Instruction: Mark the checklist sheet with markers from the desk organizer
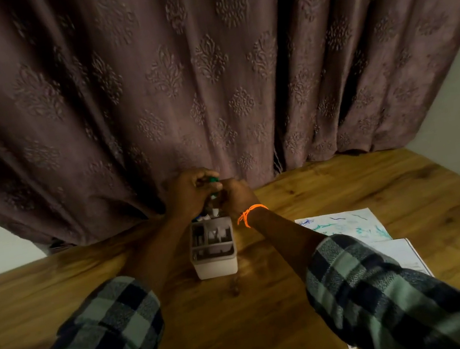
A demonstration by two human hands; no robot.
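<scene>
Head view showed both hands meeting above the pale grey plastic desk organizer. The left hand curled round a slim green-capped marker; the right hand pinched its lower end. Light, rigid and smooth, it seemed best gripped mid-barrel. The scribbled white checklist sheet lay on the wooden desk.

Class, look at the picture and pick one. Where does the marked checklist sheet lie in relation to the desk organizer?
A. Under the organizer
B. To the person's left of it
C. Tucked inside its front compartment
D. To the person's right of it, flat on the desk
D: the checklist sheet, scribbled in green and blue, lies flat on the wooden desk to the right of the desk organizer, apart from it.
</scene>
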